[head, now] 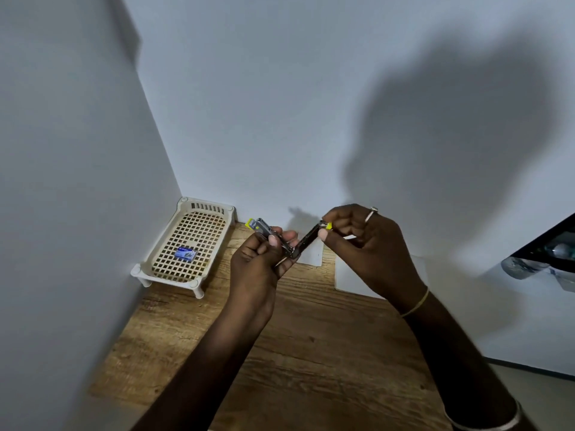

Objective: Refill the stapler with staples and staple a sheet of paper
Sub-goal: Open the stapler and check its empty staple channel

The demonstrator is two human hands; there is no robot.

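Observation:
A small metal stapler with yellow ends is swung open into a V above the wooden table. My left hand grips its lower arm, whose yellow tip points left. The raised top arm is pinched at its yellow end by my right hand. A blue box of staples lies in the cream plastic basket at the left. White sheets of paper lie flat on the table behind and under my hands, partly hidden.
The wooden table fits into a corner of white walls on the left and behind. A dark object with a clear bottle juts in at the right edge. I wear a ring and a wristband on the right arm.

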